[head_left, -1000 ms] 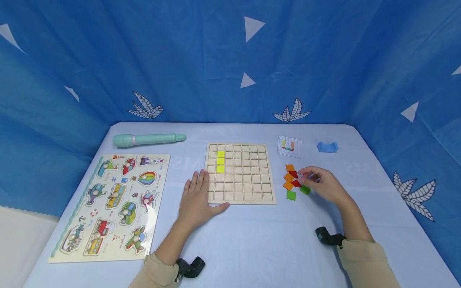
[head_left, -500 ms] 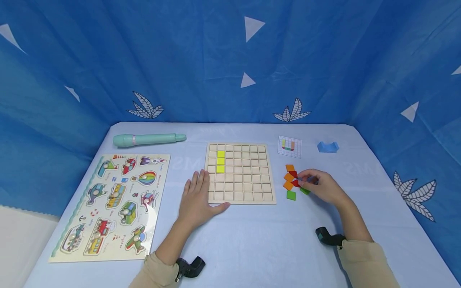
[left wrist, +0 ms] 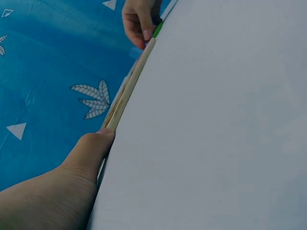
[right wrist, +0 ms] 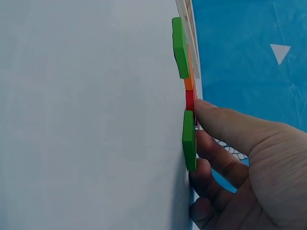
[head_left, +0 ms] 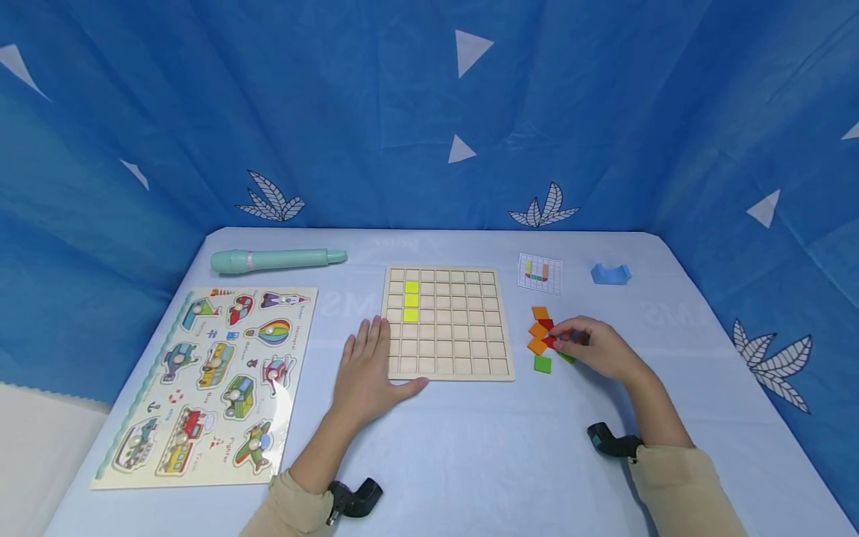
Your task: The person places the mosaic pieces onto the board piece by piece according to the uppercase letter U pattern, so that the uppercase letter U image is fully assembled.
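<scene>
A wooden grid board [head_left: 463,328] lies mid-table, with three yellow square tiles [head_left: 411,300] in one column near its upper left. My left hand [head_left: 365,373] rests spread at the board's lower left corner, fingers along the left edge and thumb against the near edge. To the right of the board, my right hand [head_left: 600,347] pinches a small red tile [head_left: 549,341] between thumb and fingers. Orange tiles [head_left: 537,346], another red tile and green tiles [head_left: 542,365] lie around these fingertips. In the right wrist view a green tile [right wrist: 189,141] partly covers the fingers.
A patterned grid card [head_left: 540,274] and a blue curved block [head_left: 611,275] lie beyond the tiles. At the left are a picture puzzle board [head_left: 208,388] and a mint-green stick-like tool [head_left: 278,260]. Blue curtain hangs behind the table.
My right hand has moved slightly left and its fingertips have come down onto the red tile, covering more of the green one beside it. The left hand has stayed still.
</scene>
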`<act>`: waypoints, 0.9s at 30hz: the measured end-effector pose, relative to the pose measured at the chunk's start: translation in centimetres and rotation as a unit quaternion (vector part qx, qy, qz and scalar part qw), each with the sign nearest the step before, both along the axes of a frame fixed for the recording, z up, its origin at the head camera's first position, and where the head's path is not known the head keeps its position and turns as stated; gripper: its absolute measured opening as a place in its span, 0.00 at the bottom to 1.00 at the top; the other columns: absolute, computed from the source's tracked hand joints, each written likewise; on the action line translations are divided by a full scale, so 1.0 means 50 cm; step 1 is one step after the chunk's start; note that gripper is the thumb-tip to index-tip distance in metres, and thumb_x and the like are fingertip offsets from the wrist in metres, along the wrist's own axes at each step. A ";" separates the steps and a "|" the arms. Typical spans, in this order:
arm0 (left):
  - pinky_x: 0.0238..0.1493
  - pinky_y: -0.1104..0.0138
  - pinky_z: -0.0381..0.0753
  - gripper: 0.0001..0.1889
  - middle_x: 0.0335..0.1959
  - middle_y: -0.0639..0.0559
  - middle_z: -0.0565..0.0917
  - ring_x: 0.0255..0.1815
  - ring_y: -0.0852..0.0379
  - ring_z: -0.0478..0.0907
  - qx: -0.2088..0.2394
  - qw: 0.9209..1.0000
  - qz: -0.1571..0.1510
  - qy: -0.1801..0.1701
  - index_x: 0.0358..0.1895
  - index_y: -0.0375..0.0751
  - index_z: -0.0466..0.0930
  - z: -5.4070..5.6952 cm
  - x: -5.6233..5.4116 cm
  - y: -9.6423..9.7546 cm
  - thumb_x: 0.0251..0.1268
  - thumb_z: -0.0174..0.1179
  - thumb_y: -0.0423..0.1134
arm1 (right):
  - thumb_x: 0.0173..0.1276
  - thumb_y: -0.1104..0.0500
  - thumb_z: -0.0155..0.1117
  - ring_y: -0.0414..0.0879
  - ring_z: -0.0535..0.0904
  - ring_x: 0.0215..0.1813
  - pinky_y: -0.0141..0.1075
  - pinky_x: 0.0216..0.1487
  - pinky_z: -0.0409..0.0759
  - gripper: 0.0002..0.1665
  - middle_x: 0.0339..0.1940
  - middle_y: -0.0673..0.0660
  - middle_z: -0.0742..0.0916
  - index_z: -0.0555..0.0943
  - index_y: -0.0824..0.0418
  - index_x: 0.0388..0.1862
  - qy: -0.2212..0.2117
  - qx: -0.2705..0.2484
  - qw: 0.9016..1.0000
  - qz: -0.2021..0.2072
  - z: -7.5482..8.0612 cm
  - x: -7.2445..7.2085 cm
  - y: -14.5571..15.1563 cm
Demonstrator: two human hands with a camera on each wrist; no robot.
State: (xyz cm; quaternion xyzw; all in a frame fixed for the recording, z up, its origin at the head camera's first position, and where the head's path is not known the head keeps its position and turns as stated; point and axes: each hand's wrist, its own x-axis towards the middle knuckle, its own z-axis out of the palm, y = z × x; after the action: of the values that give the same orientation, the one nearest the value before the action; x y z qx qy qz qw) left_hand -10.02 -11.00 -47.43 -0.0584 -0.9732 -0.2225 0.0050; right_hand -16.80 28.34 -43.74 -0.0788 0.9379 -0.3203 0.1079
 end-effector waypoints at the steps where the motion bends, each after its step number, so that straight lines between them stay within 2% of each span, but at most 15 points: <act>1: 0.81 0.46 0.40 0.67 0.82 0.40 0.47 0.84 0.42 0.38 0.000 1.000 0.000 0.001 0.80 0.34 0.42 0.000 0.000 0.000 0.48 0.61 0.77 | 0.67 0.56 0.69 0.50 0.73 0.41 0.35 0.38 0.75 0.13 0.40 0.55 0.83 0.86 0.55 0.49 0.000 0.001 1.000 0.000 0.000 0.000 0.000; 18: 0.81 0.46 0.40 0.66 0.82 0.40 0.47 0.84 0.43 0.38 0.000 1.000 0.001 0.002 0.80 0.34 0.43 -0.002 0.001 0.001 0.48 0.61 0.77 | 0.66 0.57 0.70 0.49 0.72 0.41 0.33 0.35 0.74 0.13 0.36 0.54 0.81 0.85 0.57 0.48 -0.006 0.016 1.000 0.011 0.002 -0.006 -0.004; 27: 0.81 0.47 0.40 0.67 0.82 0.40 0.47 0.84 0.43 0.38 -0.003 1.000 0.000 0.001 0.80 0.34 0.42 -0.003 -0.001 0.000 0.48 0.60 0.78 | 0.65 0.56 0.71 0.49 0.72 0.38 0.35 0.35 0.73 0.12 0.37 0.55 0.82 0.81 0.56 0.44 -0.011 0.005 1.000 0.005 0.005 -0.004 0.000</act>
State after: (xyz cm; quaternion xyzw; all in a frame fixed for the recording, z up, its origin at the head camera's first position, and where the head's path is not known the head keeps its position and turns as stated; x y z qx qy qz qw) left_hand -10.08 -11.00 -47.56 -0.0583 -0.9738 -0.2195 0.0062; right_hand -17.02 28.36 -43.48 -0.0795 0.9380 -0.3154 0.1199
